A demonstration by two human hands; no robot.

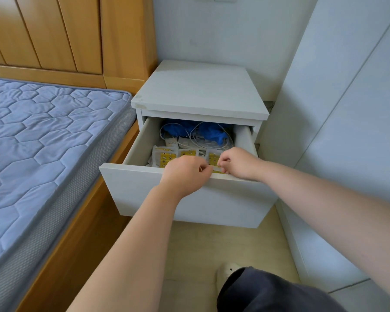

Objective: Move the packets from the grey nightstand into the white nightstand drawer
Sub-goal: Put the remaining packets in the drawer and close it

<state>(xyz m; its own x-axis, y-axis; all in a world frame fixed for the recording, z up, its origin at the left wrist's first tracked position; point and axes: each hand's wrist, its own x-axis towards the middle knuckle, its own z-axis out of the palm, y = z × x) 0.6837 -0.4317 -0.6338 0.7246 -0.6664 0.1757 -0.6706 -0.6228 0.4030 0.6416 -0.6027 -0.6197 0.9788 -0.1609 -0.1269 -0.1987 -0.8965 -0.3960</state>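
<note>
Over drawer (223, 206) front edge, pinches yellow packet (217, 169) with left hand (185, 174) and right hand (238, 164), near other packets (166, 156) inside drawer. Placing step, likely; next calls for lowering, letting go.

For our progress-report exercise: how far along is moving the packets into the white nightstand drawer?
Done: the drawer is open and several yellow packets already lie in its front. In hand: the left hand and right hand pinch another packet just over the front edge. Left: setting it down; the grey nightstand is out of view, so any remainder is unknown.
</note>
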